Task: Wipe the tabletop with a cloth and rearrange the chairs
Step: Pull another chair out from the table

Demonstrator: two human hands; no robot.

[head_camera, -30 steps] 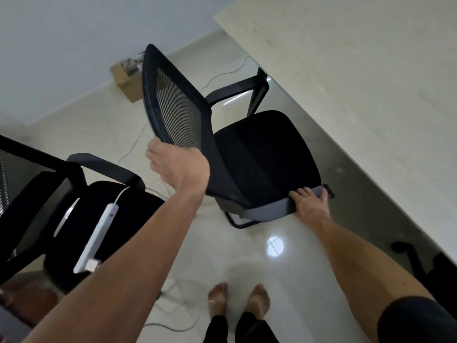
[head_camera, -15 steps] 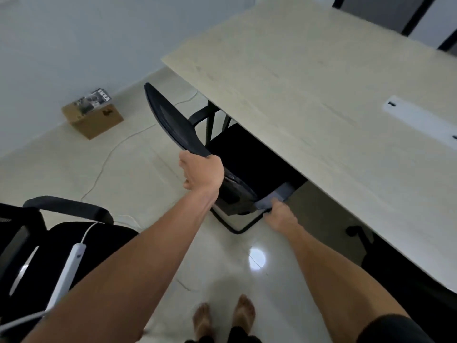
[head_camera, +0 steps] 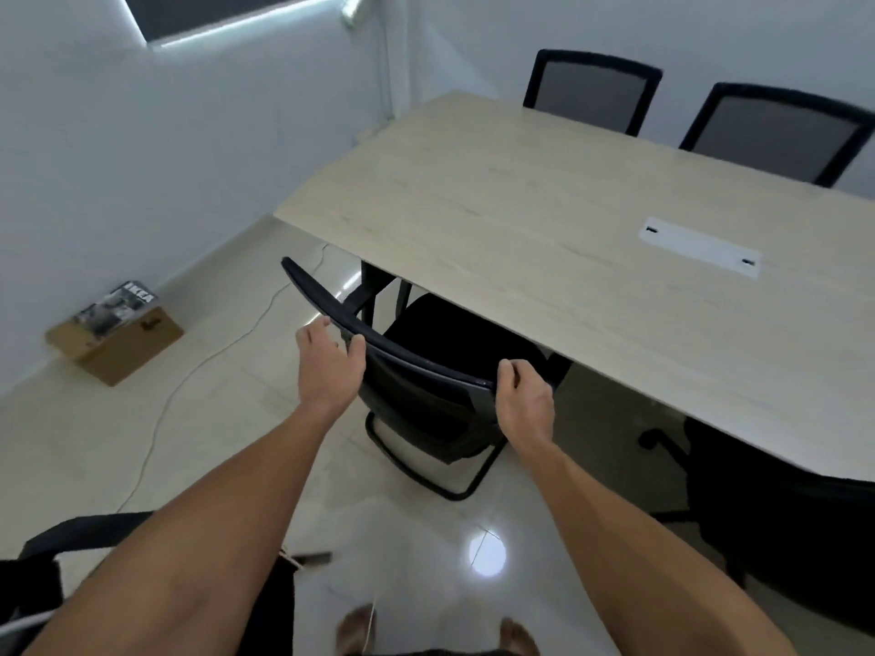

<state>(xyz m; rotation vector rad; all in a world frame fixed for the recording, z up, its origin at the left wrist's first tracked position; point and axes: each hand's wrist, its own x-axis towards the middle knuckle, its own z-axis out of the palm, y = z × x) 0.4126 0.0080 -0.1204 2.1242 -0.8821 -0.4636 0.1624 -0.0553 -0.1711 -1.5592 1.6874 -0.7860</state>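
Note:
A black mesh-backed chair (head_camera: 426,404) stands at the near long edge of the pale wood table (head_camera: 544,220), its seat partly under the tabletop. My left hand (head_camera: 329,366) holds the top rail of the chair back, thumb hooked over it. My right hand (head_camera: 523,400) grips the right end of the same rail with curled fingers. No cloth is in view.
Two black chairs (head_camera: 592,87) (head_camera: 776,130) stand at the table's far side. Another chair (head_camera: 71,546) sits at my lower left, and a dark chair (head_camera: 767,513) at the right, partly under the table. A cardboard box (head_camera: 118,343) and a white cable (head_camera: 189,381) lie on the floor.
The chair has slid further under the table. My right hand moved from the armrest up to the top rail of the back. My view lifted toward the far chairs.

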